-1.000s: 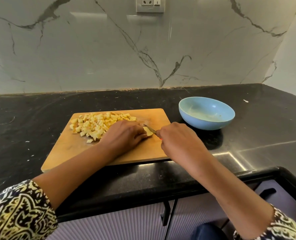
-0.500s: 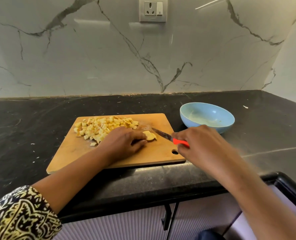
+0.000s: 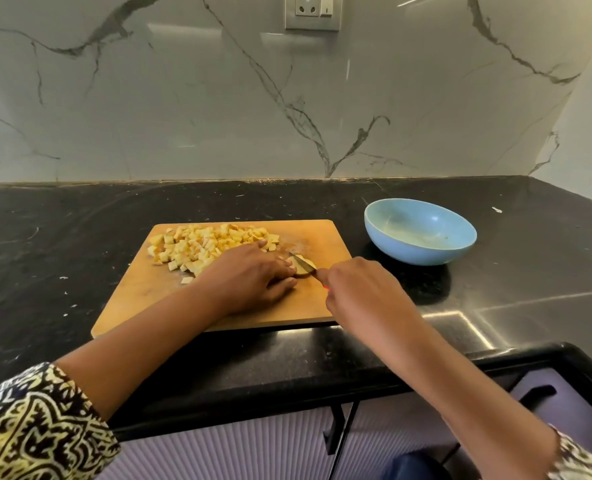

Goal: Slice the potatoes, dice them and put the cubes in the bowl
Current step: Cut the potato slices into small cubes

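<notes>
We stand at a black counter (image 3: 80,237) under a marble wall, with a wooden board (image 3: 142,299) before us. Our left hand (image 3: 249,277) lies on the board, its curled fingertips holding down a potato piece (image 3: 304,269). Our right hand (image 3: 360,289) grips the knife (image 3: 301,261), whose blade rests across that piece. A heap of cubes (image 3: 204,247) sits at the board's far left, touching the left hand. The blue bowl (image 3: 408,254) stands on the counter just right of the board

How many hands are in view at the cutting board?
2. The left hand holds the potato piece on the cutting board; the right hand grips the knife, blade on that piece. None seems hidden.
</notes>
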Available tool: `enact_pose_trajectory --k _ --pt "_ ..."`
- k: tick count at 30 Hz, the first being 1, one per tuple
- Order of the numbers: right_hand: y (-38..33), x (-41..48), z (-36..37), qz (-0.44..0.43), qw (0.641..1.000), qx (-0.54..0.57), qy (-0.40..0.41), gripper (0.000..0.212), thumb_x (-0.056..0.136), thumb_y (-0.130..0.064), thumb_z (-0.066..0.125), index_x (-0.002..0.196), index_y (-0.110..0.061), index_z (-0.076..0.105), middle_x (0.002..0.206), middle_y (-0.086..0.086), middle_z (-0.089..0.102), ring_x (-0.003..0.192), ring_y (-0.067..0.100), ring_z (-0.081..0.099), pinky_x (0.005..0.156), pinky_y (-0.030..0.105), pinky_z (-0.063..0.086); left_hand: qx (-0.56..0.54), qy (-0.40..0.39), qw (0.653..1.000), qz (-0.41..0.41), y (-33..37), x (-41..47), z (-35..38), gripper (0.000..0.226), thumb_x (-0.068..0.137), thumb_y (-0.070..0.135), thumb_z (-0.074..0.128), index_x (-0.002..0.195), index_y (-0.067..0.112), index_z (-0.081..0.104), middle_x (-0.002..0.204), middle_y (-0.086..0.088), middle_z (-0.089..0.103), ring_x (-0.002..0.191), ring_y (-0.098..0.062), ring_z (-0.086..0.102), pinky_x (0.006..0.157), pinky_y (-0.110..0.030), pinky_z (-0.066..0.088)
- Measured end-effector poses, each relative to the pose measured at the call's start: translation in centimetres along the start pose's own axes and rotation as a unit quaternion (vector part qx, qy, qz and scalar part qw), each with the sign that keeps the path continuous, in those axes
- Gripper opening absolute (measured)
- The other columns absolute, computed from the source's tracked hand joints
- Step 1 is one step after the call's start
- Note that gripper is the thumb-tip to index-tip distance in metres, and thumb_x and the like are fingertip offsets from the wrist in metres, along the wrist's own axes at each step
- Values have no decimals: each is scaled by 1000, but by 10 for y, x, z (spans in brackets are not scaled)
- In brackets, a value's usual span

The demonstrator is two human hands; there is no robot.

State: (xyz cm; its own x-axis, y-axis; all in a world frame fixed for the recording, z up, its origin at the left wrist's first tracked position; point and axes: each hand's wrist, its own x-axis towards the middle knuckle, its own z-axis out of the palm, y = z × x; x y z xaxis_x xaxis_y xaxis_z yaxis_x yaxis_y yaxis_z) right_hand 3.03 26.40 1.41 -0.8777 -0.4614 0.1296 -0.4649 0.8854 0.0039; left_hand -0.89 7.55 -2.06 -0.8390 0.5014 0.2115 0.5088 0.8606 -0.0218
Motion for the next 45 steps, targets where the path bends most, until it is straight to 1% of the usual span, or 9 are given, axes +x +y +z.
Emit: enact_pose_trajectory --k 4,9,14,18,23,27,31,35,45 --pt "9 -40 -9 12 1000 13 1 31 96 -17 45 124 -24 59 94 0 62 83 19 60 67 29 49 -3 -18 1000 -5 2 0 -5 42 98 46 38 129 25 56 132 9 57 124 -6 50 115 -26 10" --pt "15 -52 -27 10 999 39 29 35 95 -24 49 128 -32 59 87 -3 63 69 13 54 58 21 41 -40 -49 997 -38 -3 -6 -2 42 97 48 39 135 33 47 143 13 44 140 -15 30 118 -35 16" --pt "12 -32 -16 16 995 75 65 38 95 -22 51 132 -29 57 87 -3 62 64 8 50 51 17 33 -59 -38 996 -48 -7 -9 -5 41 97 46 42 136 33 46 141 15 45 135 -7 36 115 -27 7" --pt "7 -23 -9 25 993 95 70 36 96 -23 50 131 -29 58 96 -1 66 75 11 59 63 23 47 -55 -48 997 -34 -7 -9 -9 41 98 45 40 136 33 47 142 16 45 135 -3 35 117 -28 6" --pt "1 -14 -1 10 992 98 72 36 96 -23 50 131 -29 57 104 -2 68 80 12 61 68 25 51 -40 -72 996 -31 -14 -8 -9 42 97 49 35 136 38 45 143 16 44 137 -11 34 120 -37 14" --pt "2 -8 4 15 993 95 73 36 96 -22 50 130 -29 58 101 0 67 81 14 61 71 29 54 -43 -56 997 -10 -14 -7 -9 41 98 44 37 137 36 46 141 15 47 131 -7 41 118 -30 18" --pt "-2 5 9 11 995 74 60 32 96 -22 48 125 -24 61 103 3 65 84 17 59 68 29 50 -49 -42 998 -14 -16 -7 -11 39 97 45 40 134 38 50 133 7 54 120 -8 42 98 -32 42" --pt "-7 13 11 -19 998 53 42 30 97 -20 46 123 -18 60 99 4 62 76 15 48 63 26 37 -17 -40 999 -7 -17 -6 -10 40 97 46 38 135 38 48 133 4 52 122 -10 39 98 -30 39" --pt "9 -40 2 0 995 85 51 38 96 -23 48 133 -30 54 102 -2 66 85 16 61 71 28 50 -16 17 1000 0 -14 7 -3 31 95 40 49 124 33 58 124 9 58 113 -9 46 95 -26 40"
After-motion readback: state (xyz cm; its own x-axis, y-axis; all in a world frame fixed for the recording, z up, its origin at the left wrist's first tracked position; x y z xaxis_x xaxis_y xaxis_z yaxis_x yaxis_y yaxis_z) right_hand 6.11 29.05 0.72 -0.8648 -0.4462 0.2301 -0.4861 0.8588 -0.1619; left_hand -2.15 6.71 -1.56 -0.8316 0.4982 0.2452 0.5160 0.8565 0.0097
